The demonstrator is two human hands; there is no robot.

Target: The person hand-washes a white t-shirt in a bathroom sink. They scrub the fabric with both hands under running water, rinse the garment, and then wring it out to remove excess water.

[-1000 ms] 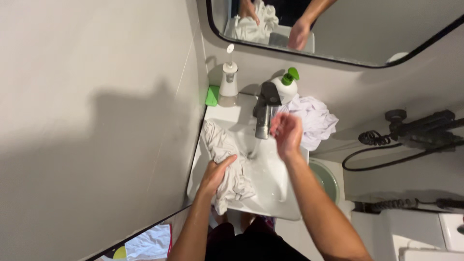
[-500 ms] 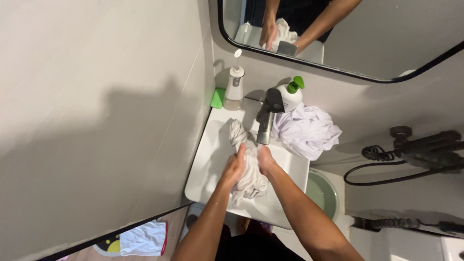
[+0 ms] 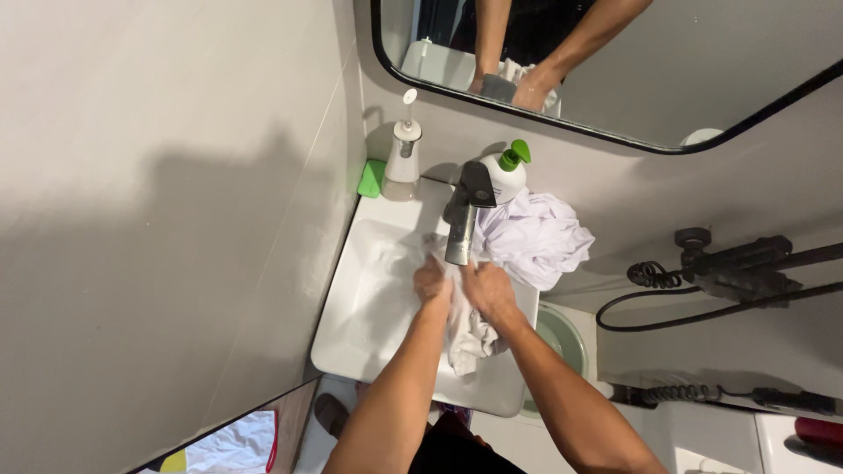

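Hands are working together over the white basin (image 3: 369,303), right under the dark faucet (image 3: 463,219). The left hand (image 3: 432,285) is clenching a bunch of wet white cloth (image 3: 465,329), and the right hand (image 3: 487,290) is gripping the same cloth just beside it, knuckles nearly touching. The cloth is hanging down from both fists into the basin, its loose end lying against the basin floor near the front rim.

Behind the faucet, a white bottle with a green pump (image 3: 507,168) is standing on the ledge, and a second heap of white fabric (image 3: 534,237) is sitting bunched on the basin's back right corner, apart from the hands. Farther left on the ledge, a slim white dispenser (image 3: 405,154) is standing upright with a green sponge (image 3: 371,178) leaning just beside it against the wall. A dark-framed mirror (image 3: 702,88) above is reflecting both forearms. On the right wall, a black coiled hose (image 3: 654,274) is hanging, and a pale green bucket (image 3: 562,338) is sitting below the basin's right edge.
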